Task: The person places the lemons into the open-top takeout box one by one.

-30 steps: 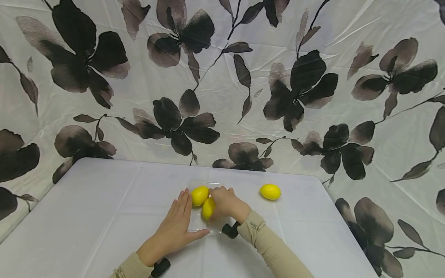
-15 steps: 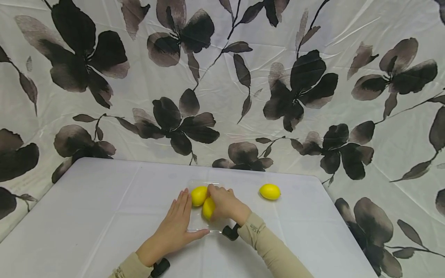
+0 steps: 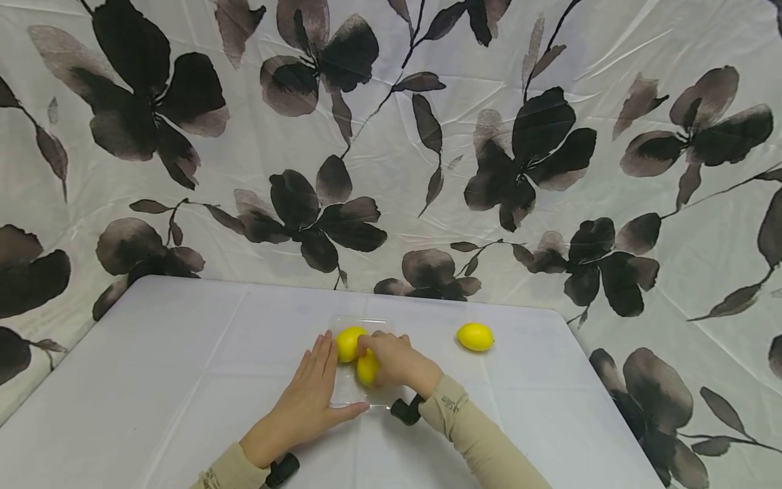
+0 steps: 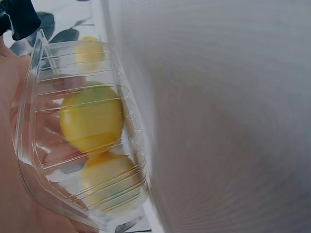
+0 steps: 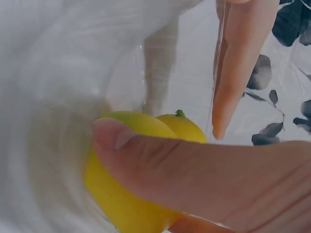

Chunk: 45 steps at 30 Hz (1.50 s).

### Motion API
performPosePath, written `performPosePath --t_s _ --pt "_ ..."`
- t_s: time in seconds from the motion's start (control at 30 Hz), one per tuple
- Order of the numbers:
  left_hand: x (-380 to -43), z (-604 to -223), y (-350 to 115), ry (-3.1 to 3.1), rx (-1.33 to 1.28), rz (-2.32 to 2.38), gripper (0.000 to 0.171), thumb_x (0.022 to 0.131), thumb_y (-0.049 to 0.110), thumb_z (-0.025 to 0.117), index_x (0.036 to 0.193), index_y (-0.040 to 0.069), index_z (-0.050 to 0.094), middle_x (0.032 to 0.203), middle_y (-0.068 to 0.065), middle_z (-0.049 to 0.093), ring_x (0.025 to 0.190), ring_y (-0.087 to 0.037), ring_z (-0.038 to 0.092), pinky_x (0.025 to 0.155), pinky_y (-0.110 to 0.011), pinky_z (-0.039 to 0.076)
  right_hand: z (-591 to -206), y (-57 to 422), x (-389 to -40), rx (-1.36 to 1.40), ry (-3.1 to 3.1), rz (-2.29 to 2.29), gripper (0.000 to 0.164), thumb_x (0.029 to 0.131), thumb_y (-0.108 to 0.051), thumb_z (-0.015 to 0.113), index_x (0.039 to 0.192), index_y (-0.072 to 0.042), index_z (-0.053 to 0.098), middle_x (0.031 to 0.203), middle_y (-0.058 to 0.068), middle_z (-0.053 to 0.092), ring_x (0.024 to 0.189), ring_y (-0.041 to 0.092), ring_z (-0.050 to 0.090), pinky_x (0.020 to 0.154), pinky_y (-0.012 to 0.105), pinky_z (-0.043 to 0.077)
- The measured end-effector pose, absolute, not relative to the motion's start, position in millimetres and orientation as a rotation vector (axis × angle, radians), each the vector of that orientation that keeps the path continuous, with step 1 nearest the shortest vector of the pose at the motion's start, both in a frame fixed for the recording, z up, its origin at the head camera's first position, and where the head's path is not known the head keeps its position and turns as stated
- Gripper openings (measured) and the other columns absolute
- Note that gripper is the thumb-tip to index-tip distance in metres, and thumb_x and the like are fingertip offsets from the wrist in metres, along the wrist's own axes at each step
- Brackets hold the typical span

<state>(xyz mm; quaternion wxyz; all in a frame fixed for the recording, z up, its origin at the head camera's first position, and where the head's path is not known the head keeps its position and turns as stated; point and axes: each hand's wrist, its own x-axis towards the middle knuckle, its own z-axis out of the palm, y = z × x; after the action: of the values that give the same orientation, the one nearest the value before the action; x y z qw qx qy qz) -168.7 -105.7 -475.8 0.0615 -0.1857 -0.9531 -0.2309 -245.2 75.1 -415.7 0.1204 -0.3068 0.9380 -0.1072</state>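
Observation:
A clear plastic box (image 3: 345,396) sits on the table with two lemons inside. My right hand (image 3: 400,360) reaches into it and grips the nearer lemon (image 3: 368,372); in the right wrist view the thumb (image 5: 155,165) lies across this lemon's side. Just behind, the other lemon (image 3: 348,345) rests against the box's left side, its green stem end showing in the right wrist view. Along the box's left wall my left hand (image 3: 305,401) is laid with straight fingers, its thumb stretched along the front edge. Through the ribbed wall (image 4: 53,90), the left wrist view shows both lemons.
A third lemon (image 3: 475,337) lies on the white-covered table (image 3: 153,380), to the right of the box. Behind the table's back edge hangs a white cloth (image 3: 415,163) with dark flowers. Black wrist mounts (image 3: 406,409) sit under both sleeves.
My right index finger has shifted slightly left and toward me over the gripped lemon. The rear lemon has moved a little left. My left hand stays where it was.

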Motion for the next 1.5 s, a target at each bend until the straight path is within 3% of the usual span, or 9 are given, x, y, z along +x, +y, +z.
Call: performPosePath --t_s 0.3,0.6,0.87,1.1,1.3,1.5 --pt "-169.9 -475.2 -105.3 -2.921 -0.551 -0.703 0.123 0.082 0.078 0.056 0.154 -0.010 0.009 0.163 -0.024 -0.001 0.151 -0.038 0.001 0.119 -0.058 0.011 -415.4 79.3 -241.5 -0.928 2.766 -0.279 0.047 0.074 -0.015 0.087 0.117 -0.023 0.069 0.121 0.003 0.064 0.106 0.020 0.059 0.086 0.040 0.042" --pt "-169.1 -479.2 -105.0 -2.867 -0.553 -0.699 0.123 0.081 0.078 0.057 0.153 -0.011 0.014 0.162 -0.027 0.005 0.150 -0.039 0.005 0.118 -0.058 0.014 -408.4 82.8 -237.6 -0.950 2.790 -0.261 0.049 0.072 -0.021 0.089 0.118 -0.023 0.070 0.121 0.002 0.064 0.107 0.021 0.060 0.085 0.040 0.042" --pt "-169.0 -476.9 -105.1 -2.896 -0.550 -0.704 0.124 0.081 0.080 0.053 0.154 -0.011 0.010 0.163 -0.025 0.001 0.151 -0.038 0.002 0.119 -0.057 0.012 -398.7 91.8 -237.9 -0.959 2.798 -0.348 0.045 0.080 -0.026 0.084 0.121 -0.018 0.067 0.129 0.004 0.063 0.113 0.025 0.060 0.090 0.043 0.041" --pt "-169.2 -475.8 -104.8 -2.900 -0.555 -0.708 0.125 0.080 0.081 0.052 0.153 -0.012 0.012 0.162 -0.027 0.002 0.150 -0.040 0.003 0.119 -0.058 0.012 -390.9 108.4 -242.9 -0.992 2.786 -0.562 0.041 0.086 -0.023 0.077 0.124 -0.012 0.066 0.128 0.005 0.063 0.118 0.025 0.057 0.098 0.051 0.037" --pt "-168.8 -476.9 -105.3 -2.893 -0.548 -0.704 0.125 0.080 0.082 0.052 0.153 -0.012 0.011 0.163 -0.026 0.002 0.150 -0.039 0.003 0.119 -0.058 0.012 -398.6 127.7 -251.4 -1.109 2.822 -0.895 0.033 0.090 -0.016 0.072 0.122 -0.009 0.066 0.125 0.005 0.064 0.113 0.026 0.058 0.102 0.048 0.040" --pt "-168.7 -477.0 -104.9 -2.902 -0.545 -0.707 0.125 0.080 0.082 0.052 0.154 -0.011 0.010 0.163 -0.025 0.000 0.151 -0.038 0.001 0.119 -0.058 0.011 -419.5 151.3 -266.0 -1.211 2.932 -1.201 0.037 0.089 -0.009 0.072 0.125 -0.008 0.064 0.125 0.004 0.065 0.115 0.022 0.060 0.101 0.041 0.048"
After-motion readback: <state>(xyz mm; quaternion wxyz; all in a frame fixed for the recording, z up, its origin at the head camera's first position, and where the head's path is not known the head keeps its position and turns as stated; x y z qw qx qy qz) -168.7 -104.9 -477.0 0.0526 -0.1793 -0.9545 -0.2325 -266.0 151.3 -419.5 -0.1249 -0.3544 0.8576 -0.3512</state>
